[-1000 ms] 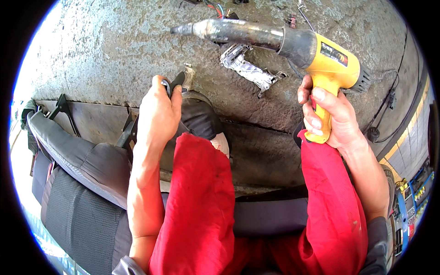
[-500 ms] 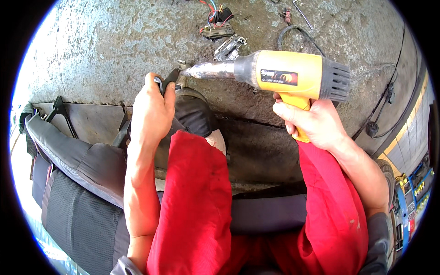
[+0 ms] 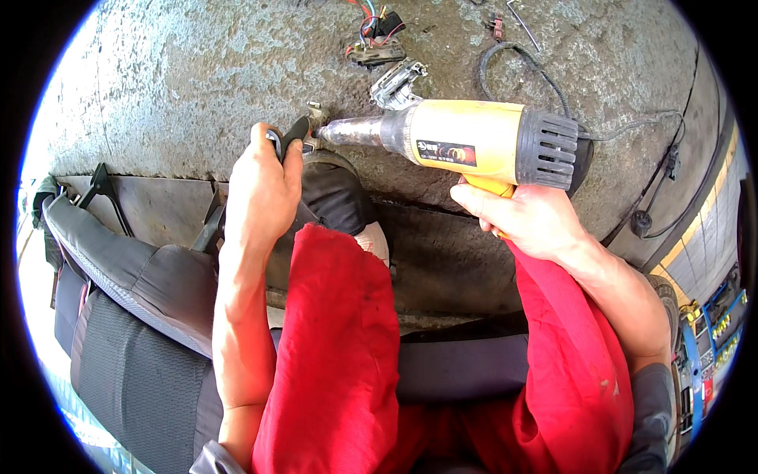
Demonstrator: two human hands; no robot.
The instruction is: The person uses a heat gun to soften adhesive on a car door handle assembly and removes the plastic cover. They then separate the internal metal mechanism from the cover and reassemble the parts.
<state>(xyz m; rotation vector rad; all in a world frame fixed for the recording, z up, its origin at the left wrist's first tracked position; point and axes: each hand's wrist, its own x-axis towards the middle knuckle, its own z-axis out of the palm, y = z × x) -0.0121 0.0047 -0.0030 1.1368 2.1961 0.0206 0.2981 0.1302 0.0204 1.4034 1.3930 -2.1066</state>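
Note:
My right hand is wrapped round the handle of a yellow heat gun with a black vented rear end. Its scorched metal nozzle points left, the tip close beside a dark, curved, flat-looking part. That part is pinched between the thumb and fingers of my left hand; its exact kind I cannot make out. A small metallic piece shows right at the nozzle tip, and whether it joins the dark part cannot be told. Just below sits my black shoe.
Beyond the heat gun lie a silvery metal-and-plastic piece and a connector with coloured wires on the worn floor. A bent metal rod and black cable are at the right. Dark seat cushions stand at the left.
The heat gun has shifted slightly left and its rear end has come nearer to me, so it slants more. My left hand and the dark part hold their place.

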